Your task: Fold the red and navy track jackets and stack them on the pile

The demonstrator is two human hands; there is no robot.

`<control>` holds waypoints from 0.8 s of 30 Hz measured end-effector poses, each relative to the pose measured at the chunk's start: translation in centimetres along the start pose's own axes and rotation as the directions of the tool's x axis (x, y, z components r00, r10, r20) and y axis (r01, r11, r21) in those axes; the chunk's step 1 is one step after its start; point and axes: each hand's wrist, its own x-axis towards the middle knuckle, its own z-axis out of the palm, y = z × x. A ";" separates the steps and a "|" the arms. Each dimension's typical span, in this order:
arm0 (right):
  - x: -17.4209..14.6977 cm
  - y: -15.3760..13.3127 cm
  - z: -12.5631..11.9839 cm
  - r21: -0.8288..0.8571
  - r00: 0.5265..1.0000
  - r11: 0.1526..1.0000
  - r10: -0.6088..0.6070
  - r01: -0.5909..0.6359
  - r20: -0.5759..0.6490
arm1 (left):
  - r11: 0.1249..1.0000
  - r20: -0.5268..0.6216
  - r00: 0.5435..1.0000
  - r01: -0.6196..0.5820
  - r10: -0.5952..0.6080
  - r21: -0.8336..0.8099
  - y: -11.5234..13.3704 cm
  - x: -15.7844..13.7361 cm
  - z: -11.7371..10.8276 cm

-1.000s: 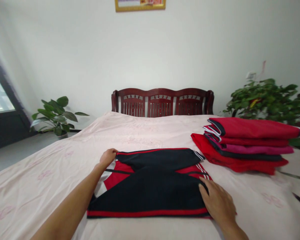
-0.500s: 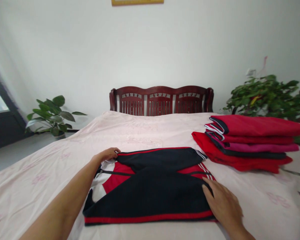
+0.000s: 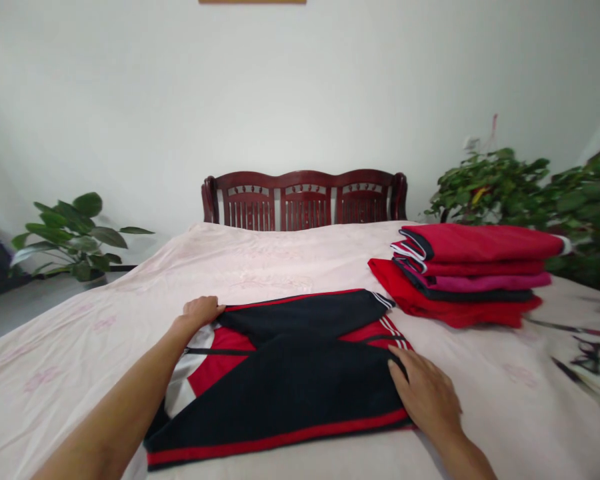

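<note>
A dark navy, red and white zip-up jacket (image 3: 300, 380) lies face up on the bed, its sleeves folded inward across the front. At its far left corner, my left hand (image 3: 203, 311) is closed with the fingertips curled round the cloth. My right hand (image 3: 427, 392) rests on the right end by the striped hem, thumb apart from the stretched fingers. Beyond that hand sits a stack of folded clothes (image 3: 480, 260) in red, magenta and navy.
A pale pink sheet (image 3: 270, 263) covers the bed. Glasses (image 3: 589, 355) and a thin dark, pointed object (image 3: 583, 381) lie at the right edge. Behind stand a carved wooden chair back (image 3: 305, 197), a left potted plant (image 3: 77, 233) and a leafy right plant (image 3: 495, 187).
The view has turned slightly right, so everything sits further left. My left hand's fingers are more curled at the jacket's corner. The right hand stays on the hem end.
</note>
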 end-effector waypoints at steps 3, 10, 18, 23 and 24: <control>-0.2 -0.3 -0.3 -0.001 1.000 1.000 -0.008 0.008 0.009 | 0.998 -0.009 0.999 0.045 -0.045 0.042 0.6 -0.1 0.8; 1.7 2.1 -0.9 0.203 0.973 0.979 -0.043 -0.004 0.226 | 0.990 -0.078 0.992 0.108 -0.101 0.088 1.1 -1.4 0.4; 10.0 2.4 0.7 0.125 0.983 0.990 -0.081 0.061 0.164 | 0.939 -0.223 0.914 -0.341 0.339 0.029 8.4 -7.8 0.5; 12.9 0.8 1.8 0.087 0.958 0.992 -0.107 0.087 0.266 | 0.758 -0.227 0.757 -0.644 0.612 -0.104 13.1 -12.3 2.8; 13.1 0.6 1.8 0.081 0.957 0.993 -0.105 0.086 0.269 | 0.783 -0.218 0.777 -0.617 0.591 -0.077 13.3 -12.7 3.2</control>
